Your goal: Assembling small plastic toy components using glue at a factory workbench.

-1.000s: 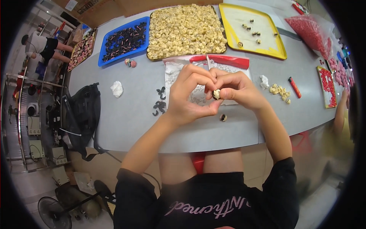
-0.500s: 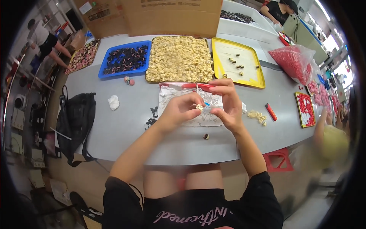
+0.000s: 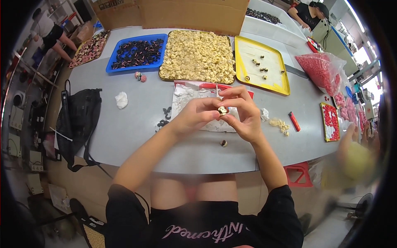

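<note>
From the blue tray of dark pieces [image 3: 136, 53] at ten o'clock, past the heaped cream pieces [image 3: 197, 56] at twelve, to the yellow tray [image 3: 260, 64] holding only a few finished ones, most work looks left. One assembled piece [image 3: 223, 143] lies on the table. The left hand [image 3: 194, 118] and right hand [image 3: 244, 113] meet, fingertips pinching a small cream-and-dark piece [image 3: 222, 110] above the table.

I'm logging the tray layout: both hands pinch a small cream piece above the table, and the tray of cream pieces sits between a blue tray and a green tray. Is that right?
Not quite. In the head view the left hand and right hand do pinch the small cream piece, and the tray of cream pieces sits beside the blue tray, but the other neighbour is a yellow tray, not green.
</note>
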Demonstrator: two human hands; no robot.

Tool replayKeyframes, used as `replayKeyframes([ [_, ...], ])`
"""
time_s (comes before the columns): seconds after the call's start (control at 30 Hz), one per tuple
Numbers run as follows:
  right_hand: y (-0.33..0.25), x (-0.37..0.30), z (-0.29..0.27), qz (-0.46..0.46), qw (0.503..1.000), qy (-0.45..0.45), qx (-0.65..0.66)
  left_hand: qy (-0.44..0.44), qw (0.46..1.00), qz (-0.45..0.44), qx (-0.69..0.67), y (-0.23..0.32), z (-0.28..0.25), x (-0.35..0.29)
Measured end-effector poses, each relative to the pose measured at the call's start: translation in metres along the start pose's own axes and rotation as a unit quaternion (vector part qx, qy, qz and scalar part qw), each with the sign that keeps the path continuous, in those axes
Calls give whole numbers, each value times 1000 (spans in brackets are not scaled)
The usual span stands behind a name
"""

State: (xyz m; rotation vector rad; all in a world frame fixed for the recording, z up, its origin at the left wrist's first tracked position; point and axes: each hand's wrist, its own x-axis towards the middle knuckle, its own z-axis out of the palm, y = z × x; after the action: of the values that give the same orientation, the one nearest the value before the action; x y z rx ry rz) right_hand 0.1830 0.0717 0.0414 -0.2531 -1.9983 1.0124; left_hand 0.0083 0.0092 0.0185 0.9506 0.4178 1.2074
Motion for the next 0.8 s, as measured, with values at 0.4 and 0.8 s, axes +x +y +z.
replayKeyframes([
  [0.4, -3, -1, 5, -46, 994, 15, -97, 49, 996, -72, 30, 2, 6, 0],
  [0.8, -11, 8, 0, -60, 984, 10, -170, 59, 997, -6, 52, -1, 7, 5],
])
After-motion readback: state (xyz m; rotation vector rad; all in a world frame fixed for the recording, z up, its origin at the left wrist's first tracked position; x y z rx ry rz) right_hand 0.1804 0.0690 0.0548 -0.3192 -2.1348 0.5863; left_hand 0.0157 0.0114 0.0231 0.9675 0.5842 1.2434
